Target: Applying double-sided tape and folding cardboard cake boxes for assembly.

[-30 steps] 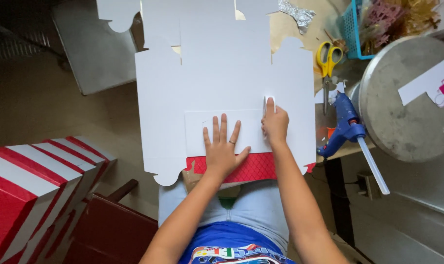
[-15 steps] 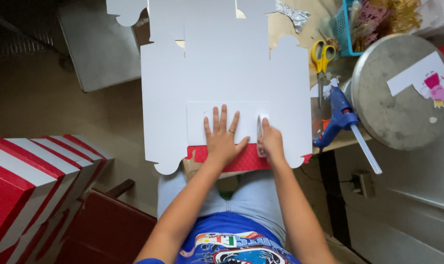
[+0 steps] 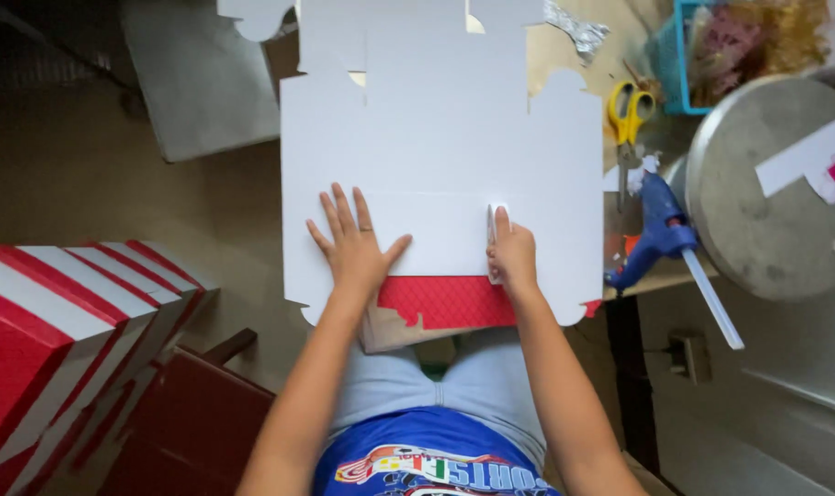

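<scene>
A large white die-cut cardboard sheet (image 3: 436,129) lies flat in front of me. A smaller white paper panel (image 3: 436,234) sits on its near part, with a red textured strip (image 3: 445,301) showing below it. My left hand (image 3: 353,243) lies flat on the panel's left side, fingers spread. My right hand (image 3: 511,253) presses a small white flat tool (image 3: 493,220) against the panel near its right end, fingers closed around it.
A blue glue gun (image 3: 661,230) and yellow-handled scissors (image 3: 629,110) lie right of the sheet. A round metal lid (image 3: 767,202) with paper scraps sits far right, a blue basket (image 3: 711,46) behind it. Red-and-white striped boxes (image 3: 59,321) stand at left.
The right hand slid down the panel toward me, from its upper edge to near the red strip. The left hand stayed flat in place. The view shifted slightly.
</scene>
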